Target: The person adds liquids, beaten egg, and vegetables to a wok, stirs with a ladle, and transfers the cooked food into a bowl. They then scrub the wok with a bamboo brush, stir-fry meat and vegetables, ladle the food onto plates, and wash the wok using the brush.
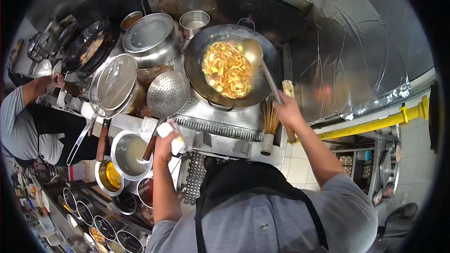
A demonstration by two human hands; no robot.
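White cloth (pixel 178 145) is bunched in the closed fingers of the left hand (pixel 164 144), by the stove's (pixel 239 119) front edge. The right hand (pixel 287 111) has its fingers wrapped around the handle of the ladle (pixel 253 52), its bowl at the right edge of the sauced noodles (pixel 226 69) in the wok (pixel 196 68). A bamboo brush (pixel 269 122) stands near the stove's front right corner.
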